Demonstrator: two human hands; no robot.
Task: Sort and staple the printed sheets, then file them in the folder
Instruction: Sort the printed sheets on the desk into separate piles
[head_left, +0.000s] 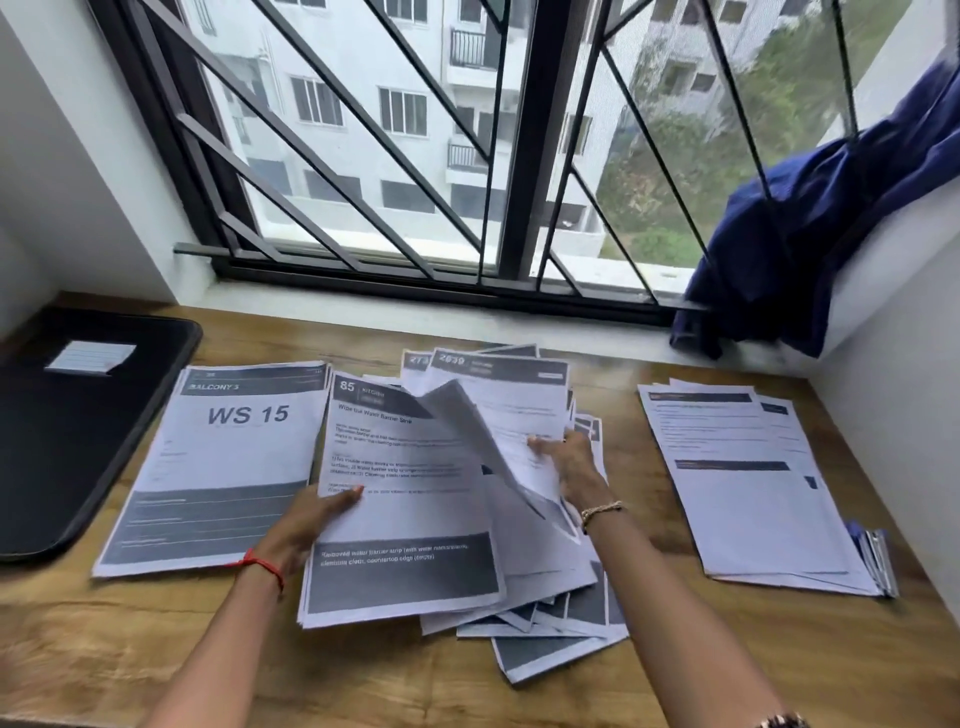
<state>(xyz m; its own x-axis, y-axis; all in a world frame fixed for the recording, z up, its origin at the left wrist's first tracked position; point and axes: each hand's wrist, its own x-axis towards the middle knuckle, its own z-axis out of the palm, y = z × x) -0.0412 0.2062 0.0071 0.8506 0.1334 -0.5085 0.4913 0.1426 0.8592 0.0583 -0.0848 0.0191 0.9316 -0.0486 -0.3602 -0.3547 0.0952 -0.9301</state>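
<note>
The left grip (306, 519) pinches the white sheet headed 85 (405, 488) by its left edge, over the loose pile (550, 618) on the wooden table (156, 654); the right grip (569, 462) holds a curled white page (467, 415). The WS 15 stack (228, 467) lies just left, nearest the left grip.
</note>
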